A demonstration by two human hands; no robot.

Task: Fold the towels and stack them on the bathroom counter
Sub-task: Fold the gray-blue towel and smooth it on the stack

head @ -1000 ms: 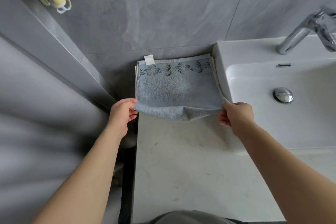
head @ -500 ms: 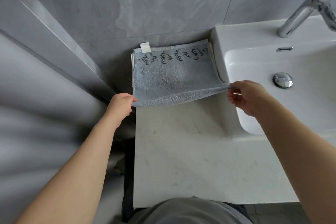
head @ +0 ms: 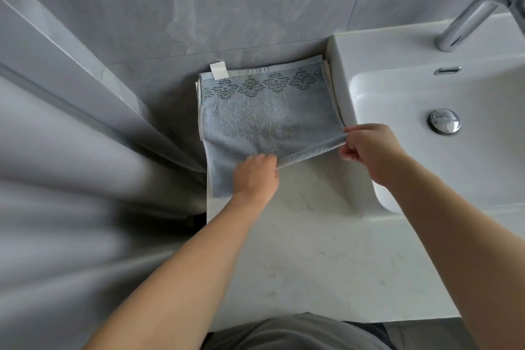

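A white sewn-in tag (head: pixel 218 70) sticks up from the far left corner of the blue-grey towel (head: pixel 264 113); no writing on it can be read. A band of dark diamond patterns runs along the towel's far edge.

The towel lies on the pale marble counter (head: pixel 312 250), pushed back against the grey tiled wall (head: pixel 227 3), between the grey partition (head: pixel 71 79) on the left and the white sink (head: pixel 426 99) on the right. Lighter fabric edges show beneath it at the left and right sides.

The left hand (head: pixel 254 176) rests on the towel's near edge, near its middle, fingers curled and pinching the fabric. From there the edge rises taut to the right hand (head: pixel 369 145), which pinches the near right corner between thumb and fingers, lifted just beside the sink's rim. A chrome tap (head: pixel 477 8) and drain plug (head: pixel 443 121) sit farther right.
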